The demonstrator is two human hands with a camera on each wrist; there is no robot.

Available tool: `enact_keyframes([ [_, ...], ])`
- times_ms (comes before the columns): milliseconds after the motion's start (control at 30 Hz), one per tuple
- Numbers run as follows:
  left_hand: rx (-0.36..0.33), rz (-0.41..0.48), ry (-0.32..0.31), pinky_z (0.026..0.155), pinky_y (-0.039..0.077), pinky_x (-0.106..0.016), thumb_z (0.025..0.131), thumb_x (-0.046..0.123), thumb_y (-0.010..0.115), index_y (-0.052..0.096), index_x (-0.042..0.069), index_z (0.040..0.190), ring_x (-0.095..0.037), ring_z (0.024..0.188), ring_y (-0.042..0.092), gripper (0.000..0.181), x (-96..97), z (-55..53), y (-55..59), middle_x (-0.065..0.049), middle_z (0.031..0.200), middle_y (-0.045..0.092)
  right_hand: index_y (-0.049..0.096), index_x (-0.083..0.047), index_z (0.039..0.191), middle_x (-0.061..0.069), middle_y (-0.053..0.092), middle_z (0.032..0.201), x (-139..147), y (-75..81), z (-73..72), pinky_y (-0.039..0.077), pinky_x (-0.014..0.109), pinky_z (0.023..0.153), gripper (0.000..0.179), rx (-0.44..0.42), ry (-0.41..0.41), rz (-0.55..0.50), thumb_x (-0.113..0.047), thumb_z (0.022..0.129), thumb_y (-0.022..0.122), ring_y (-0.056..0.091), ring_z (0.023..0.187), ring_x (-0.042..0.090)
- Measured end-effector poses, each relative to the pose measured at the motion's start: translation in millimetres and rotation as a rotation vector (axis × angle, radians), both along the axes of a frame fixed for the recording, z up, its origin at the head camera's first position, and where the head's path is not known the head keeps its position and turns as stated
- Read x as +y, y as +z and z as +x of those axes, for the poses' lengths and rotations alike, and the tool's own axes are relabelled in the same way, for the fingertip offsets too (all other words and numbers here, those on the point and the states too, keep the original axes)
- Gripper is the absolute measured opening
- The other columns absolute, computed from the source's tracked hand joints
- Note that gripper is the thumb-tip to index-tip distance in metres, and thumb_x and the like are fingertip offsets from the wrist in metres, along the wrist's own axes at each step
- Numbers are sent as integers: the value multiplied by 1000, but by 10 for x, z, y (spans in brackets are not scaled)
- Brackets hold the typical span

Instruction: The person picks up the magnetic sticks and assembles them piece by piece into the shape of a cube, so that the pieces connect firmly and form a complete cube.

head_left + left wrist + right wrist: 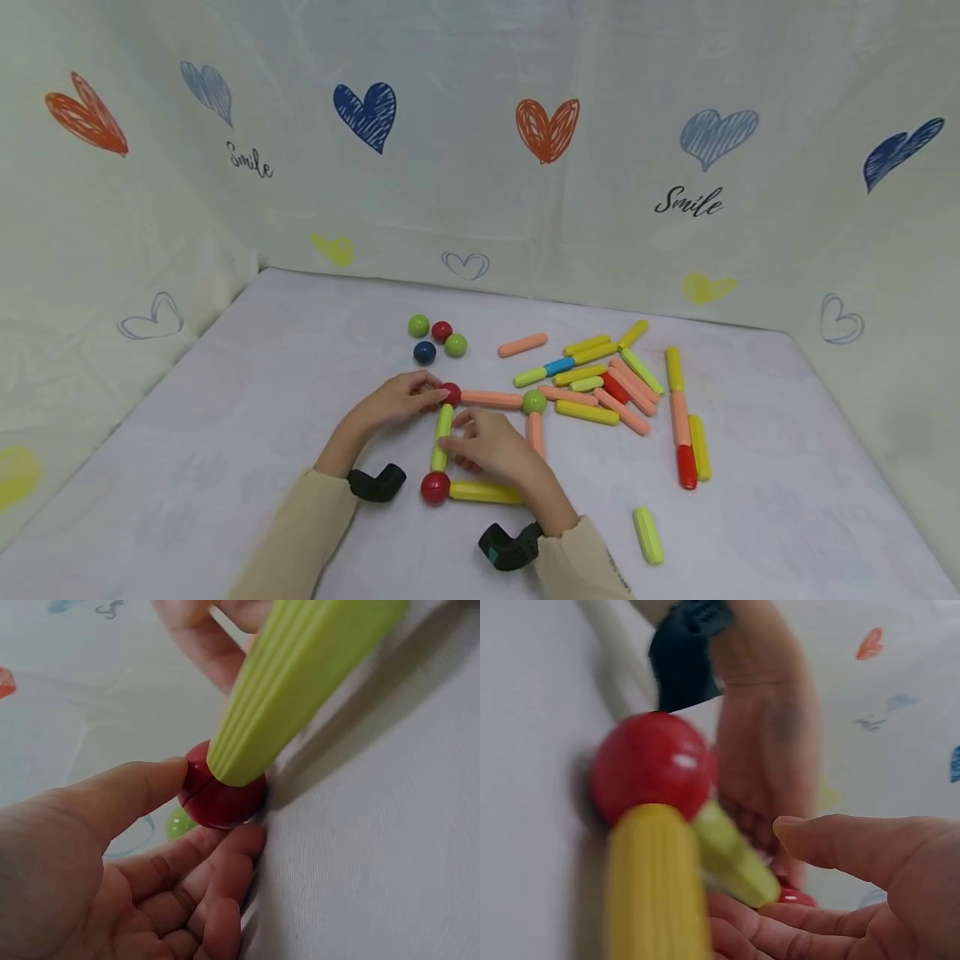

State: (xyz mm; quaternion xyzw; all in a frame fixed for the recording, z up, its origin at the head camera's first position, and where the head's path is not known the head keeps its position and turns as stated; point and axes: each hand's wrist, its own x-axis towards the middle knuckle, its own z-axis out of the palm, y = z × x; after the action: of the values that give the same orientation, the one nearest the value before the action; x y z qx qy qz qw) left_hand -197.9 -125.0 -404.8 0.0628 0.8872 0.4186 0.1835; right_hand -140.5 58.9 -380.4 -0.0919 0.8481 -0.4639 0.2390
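Note:
A frame of sticks and balls lies on the table. My left hand [396, 400] pinches the red ball [452, 393] at its far left corner, thumb on one side and fingers on the other. From that ball a yellow-green stick [442, 437] runs to the near red ball [435, 488]. Beside this stick is my right hand [491, 446], its fingers [810, 921] along the stick's far end and its thumb raised apart. A yellow stick [480, 492] extends right from the near ball, partly under the right hand. Salmon sticks [491, 400] meet a green ball [534, 402] at the far right corner.
Loose balls, two green [455, 345], one red [442, 332] and one blue [424, 352], lie behind the frame. Several loose sticks [587, 412] are heaped to the right. Farther right stands a row of joined sticks [679, 417]; a yellow-green stick [648, 535] lies near the front.

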Motion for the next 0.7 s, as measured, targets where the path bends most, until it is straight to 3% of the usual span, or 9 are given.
enact_keyframes([
  [133, 13, 7, 30, 68, 40, -24, 91, 31, 58, 62, 7, 107, -15, 76, 50, 29, 17, 23, -10, -3, 82, 58, 54, -6, 122, 6, 61, 82, 140, 162, -2, 44, 27, 63, 46, 92, -13, 20, -34, 87, 64, 54, 70, 16],
  [333, 5, 9, 63, 68, 40, -24, 90, 30, 59, 62, 7, 111, -16, 78, 50, 31, 14, 41, -28, -4, 83, 58, 59, -11, 117, 0, 60, 91, 476, 454, 113, 47, 26, 69, 40, 200, -83, 112, -35, 86, 65, 53, 83, 13],
  [500, 30, 11, 75, 67, 40, -24, 90, 30, 60, 60, 11, 117, -16, 78, 49, 33, 8, 45, -65, -4, 84, 56, 59, -10, 116, 0, 59, 95, 914, 484, 303, 47, 27, 71, 40, 258, -106, 270, -32, 84, 68, 52, 86, 14],
  [600, 39, 21, 74, 65, 39, -24, 90, 29, 61, 60, 13, 120, -16, 77, 49, 34, 20, 40, -74, -4, 83, 56, 58, -9, 116, 2, 59, 99, 1200, 408, 430, 48, 29, 72, 45, 212, -155, 389, -34, 81, 70, 52, 88, 15],
  [700, 31, 28, 87, 64, 39, -23, 89, 28, 62, 61, 14, 118, -16, 76, 49, 32, 37, 42, -66, -4, 81, 55, 57, -5, 114, 3, 57, 93, 1433, 285, 538, 47, 29, 66, 51, 94, -215, 507, -38, 78, 72, 50, 81, 16],
])
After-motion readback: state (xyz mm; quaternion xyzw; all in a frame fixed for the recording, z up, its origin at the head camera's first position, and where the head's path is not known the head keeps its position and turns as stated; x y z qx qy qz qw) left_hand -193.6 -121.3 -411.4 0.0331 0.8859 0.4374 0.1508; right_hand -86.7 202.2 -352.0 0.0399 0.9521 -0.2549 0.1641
